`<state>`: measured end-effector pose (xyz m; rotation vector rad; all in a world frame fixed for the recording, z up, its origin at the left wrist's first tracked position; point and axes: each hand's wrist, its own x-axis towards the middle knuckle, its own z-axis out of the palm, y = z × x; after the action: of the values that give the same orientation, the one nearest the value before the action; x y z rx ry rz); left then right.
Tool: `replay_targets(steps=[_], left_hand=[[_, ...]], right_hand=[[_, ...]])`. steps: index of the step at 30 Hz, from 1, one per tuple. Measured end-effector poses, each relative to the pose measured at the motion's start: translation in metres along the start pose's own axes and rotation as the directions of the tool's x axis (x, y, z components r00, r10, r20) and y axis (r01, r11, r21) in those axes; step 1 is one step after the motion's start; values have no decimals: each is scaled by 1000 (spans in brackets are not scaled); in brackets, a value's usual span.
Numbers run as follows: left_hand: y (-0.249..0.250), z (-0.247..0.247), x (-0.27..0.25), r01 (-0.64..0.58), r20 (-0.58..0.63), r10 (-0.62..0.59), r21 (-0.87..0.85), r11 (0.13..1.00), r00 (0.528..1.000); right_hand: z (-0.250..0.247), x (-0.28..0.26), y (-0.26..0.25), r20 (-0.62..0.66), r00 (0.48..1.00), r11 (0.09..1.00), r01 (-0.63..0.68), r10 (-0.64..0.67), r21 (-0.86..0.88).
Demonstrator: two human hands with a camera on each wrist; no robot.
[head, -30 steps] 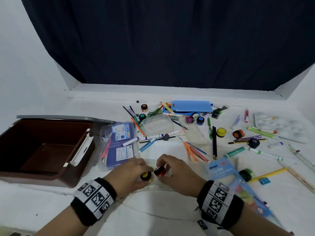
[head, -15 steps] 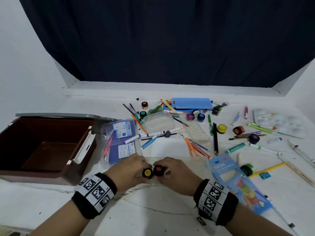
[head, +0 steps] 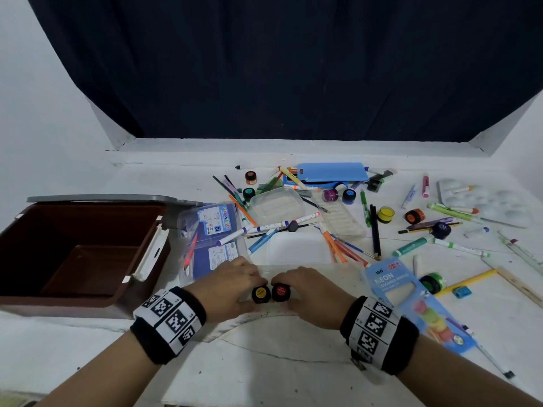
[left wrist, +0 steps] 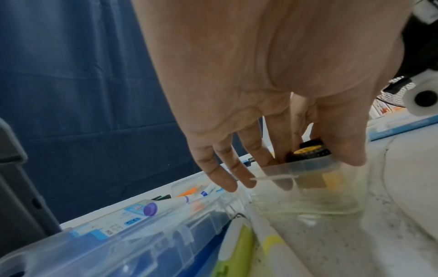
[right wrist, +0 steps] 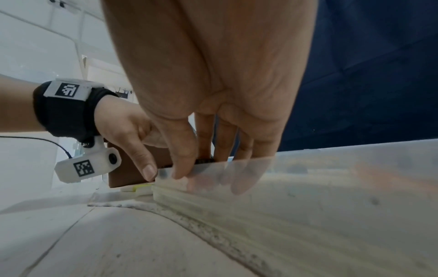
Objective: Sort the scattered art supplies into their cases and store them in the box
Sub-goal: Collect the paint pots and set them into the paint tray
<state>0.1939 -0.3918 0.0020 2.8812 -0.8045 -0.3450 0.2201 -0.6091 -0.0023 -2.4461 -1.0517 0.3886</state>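
The yellow paint pot [head: 260,293] sits low in the middle of the head view, pinched by our left hand [head: 227,284]. The red paint pot [head: 281,292] is touching it on the right, and our right hand [head: 307,292] pinches that one. Both pots are inside the near edge of a clear case [left wrist: 308,180]. The brown box [head: 79,254] stands open at the left of the frame. Pens and more pots lie scattered in the upper right.
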Motion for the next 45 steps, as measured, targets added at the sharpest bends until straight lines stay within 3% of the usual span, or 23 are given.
replay_targets(steps=[4,7,10,21,28,31,34,37,42,45], left_hand=[[-2,8,-4,93,-70,-102,-112,989,992],[5,10,-3,139,-101,-143,-47,989,985],[8,10,0,193,-146,-204,-86,977,968],[9,1,10,248,12,-248,29,968,969],[6,0,7,254,24,-252,-68,965,967],[7,0,6,251,41,-248,-134,959,968],[12,2,6,245,-18,-253,-198,949,967],[25,-2,6,170,-177,-243,-349,922,954],[63,-17,31,-16,-423,-229,-502,865,877],[88,-25,56,-85,-511,-222,-509,857,831]], right_hand=[[3,-2,1,0,1000,1000,2,-2,-1],[5,-1,2,13,1000,1000,4,-4,-10],[0,-1,0,37,999,1000,3,-3,-24],[2,4,-6,34,999,999,-21,22,-27],[-3,4,-9,92,995,998,-41,45,-44],[-6,-1,-8,100,993,997,-71,67,36],[-11,-12,0,-1,999,989,-41,42,144],[-24,-29,16,-197,979,980,-7,47,199],[-70,-67,50,-502,858,963,34,109,267],[-97,-94,80,-530,828,960,-33,181,277]])
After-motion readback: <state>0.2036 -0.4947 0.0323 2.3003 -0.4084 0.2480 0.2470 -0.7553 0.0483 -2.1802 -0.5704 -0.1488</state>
